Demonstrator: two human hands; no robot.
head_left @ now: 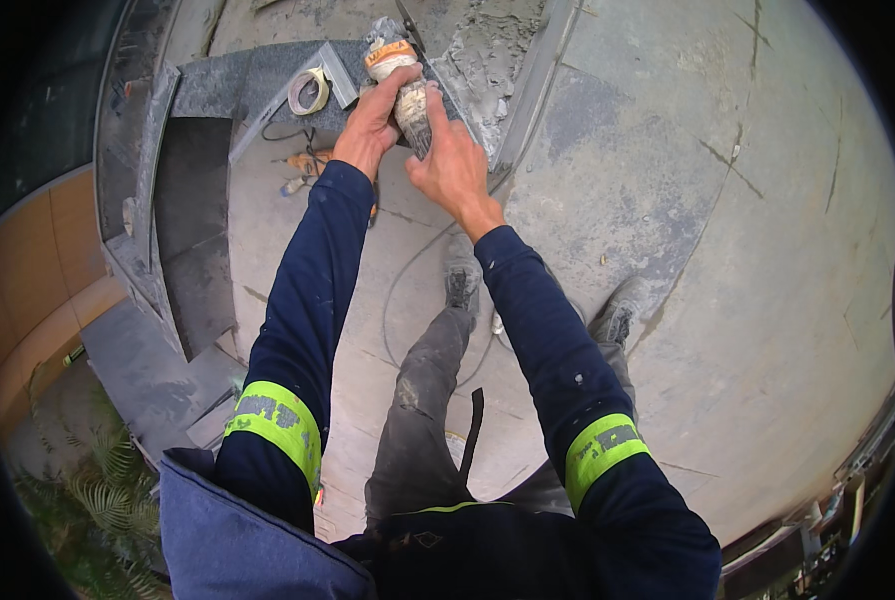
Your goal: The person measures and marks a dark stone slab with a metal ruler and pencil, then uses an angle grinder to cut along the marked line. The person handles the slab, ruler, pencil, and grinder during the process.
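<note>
Tape roll [308,91], one in number, lies flat on the grey ledge [217,85] just left of the grip, clear of both hands. Small orange-handled items [305,163] rest on the floor below the ledge, under and left of the grip; their count and kind cannot be told at this size.

Left hand [369,125]: one, sleeve dark blue with one yellow reflective band [277,420] near the upper arm. Fingers are curled and pressed around the left flank of the dusty power tool [404,85], thumb over its top. The hand is closed on the tool body, not spread.

Power tool: one, held between the two hands at the far end of both outstretched arms, upright to slightly tilted, coated in pale dust, with an orange band near its upper end. Its working end sits against the ledge edge, beside a patch of rough grey mortar [487,60] just right of the grip.

Right hand [454,165]: one, sleeve with one matching yellow band [597,445]. Fingers wrap the lower right side of the tool, closed on it; how tightly cannot be told.

Boots: two, dusty, on the concrete floor [767,250] directly below the grip, one [461,280] under the hands, one [617,312] to its right
</note>
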